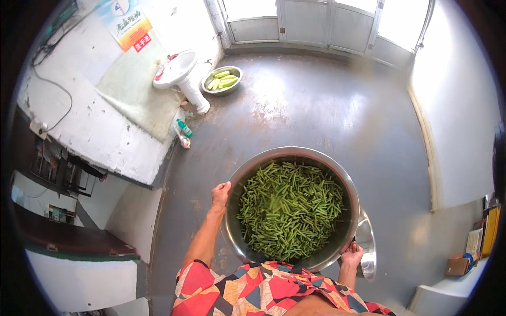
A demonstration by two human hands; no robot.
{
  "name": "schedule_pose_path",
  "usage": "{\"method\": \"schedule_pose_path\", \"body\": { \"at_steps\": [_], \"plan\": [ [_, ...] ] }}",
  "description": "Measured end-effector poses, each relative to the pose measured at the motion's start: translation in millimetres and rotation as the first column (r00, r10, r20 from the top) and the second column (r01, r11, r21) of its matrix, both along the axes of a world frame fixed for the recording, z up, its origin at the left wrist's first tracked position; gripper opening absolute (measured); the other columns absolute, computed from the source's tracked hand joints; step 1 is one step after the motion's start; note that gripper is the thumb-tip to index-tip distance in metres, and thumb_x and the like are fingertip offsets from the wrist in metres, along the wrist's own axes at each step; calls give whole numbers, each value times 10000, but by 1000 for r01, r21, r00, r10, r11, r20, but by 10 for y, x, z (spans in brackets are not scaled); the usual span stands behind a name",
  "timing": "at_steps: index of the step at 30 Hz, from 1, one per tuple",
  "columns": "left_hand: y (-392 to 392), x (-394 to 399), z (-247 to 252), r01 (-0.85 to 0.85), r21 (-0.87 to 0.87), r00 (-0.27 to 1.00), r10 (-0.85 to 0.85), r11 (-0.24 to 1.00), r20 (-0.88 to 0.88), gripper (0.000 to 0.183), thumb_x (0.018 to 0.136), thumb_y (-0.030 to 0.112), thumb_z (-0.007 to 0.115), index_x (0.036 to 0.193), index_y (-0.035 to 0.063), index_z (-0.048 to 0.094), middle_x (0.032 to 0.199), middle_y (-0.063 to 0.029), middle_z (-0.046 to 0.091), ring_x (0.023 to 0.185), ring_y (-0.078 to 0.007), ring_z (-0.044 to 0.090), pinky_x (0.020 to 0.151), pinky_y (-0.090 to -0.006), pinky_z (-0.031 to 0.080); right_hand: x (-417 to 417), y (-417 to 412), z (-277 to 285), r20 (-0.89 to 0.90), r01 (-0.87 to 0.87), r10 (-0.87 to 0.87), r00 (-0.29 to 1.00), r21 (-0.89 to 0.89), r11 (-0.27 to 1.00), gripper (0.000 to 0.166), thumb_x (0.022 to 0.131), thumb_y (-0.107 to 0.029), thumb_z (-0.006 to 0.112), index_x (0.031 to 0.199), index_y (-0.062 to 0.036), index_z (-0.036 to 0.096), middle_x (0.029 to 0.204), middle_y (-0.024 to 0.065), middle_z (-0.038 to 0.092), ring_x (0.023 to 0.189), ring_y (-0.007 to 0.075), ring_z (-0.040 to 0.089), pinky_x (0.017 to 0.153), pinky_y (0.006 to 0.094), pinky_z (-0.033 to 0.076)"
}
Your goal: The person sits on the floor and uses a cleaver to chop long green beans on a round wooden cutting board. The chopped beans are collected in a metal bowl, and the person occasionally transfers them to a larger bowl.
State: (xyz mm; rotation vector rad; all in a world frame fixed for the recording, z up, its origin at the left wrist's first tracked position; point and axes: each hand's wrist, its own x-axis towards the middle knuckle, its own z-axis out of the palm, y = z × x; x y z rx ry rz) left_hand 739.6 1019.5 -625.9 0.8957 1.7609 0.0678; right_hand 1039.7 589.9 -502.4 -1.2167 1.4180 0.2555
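Note:
A large stainless steel basin (pixel 294 151) is held in front of my body, its near rim against my patterned shirt. Cut green beans (pixel 290 209) in short lengths fill much of its inside. My left hand (pixel 220 193) grips the rim on the left side, thumb over the edge. On the lower right, my right hand (pixel 351 254) grips the rim, its fingers partly hidden by the basin. Beyond that hand shows part of a second metal basin (pixel 368 245), mostly covered by the large one.
A white pedestal washbasin (pixel 185 65) stands at the left wall. Beside it on the floor is a metal bowl (pixel 221 91) of peeled, pale green vegetables (pixel 223 79). A green bottle (pixel 184 128) lies by the wall corner. Panelled doors (pixel 304 23) close the far side; a cardboard box (pixel 457 265) sits right.

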Motion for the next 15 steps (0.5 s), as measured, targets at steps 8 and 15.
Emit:
{"method": "schedule_pose_path", "body": {
  "at_steps": [8,15],
  "plan": [
    [268,152,134,-64,-1,998,64,998,-26,232,843,226,615,904,3,639,799,7,626,690,-72,541,638,-219,441,461,400,-364,-116,-6,1,993,-46,999,191,804,-161,457,676,-28,506,753,96,599,770,220,582,801,381,514],
    [308,213,139,-61,-11,998,61,998,0,288,848,246,604,948,-21,641,798,5,626,704,-76,541,649,-221,441,619,417,-347,-99,-124,122,988,-12,992,191,776,-130,445,632,-27,516,744,103,624,791,222,605,837,364,503]
  ]
}}
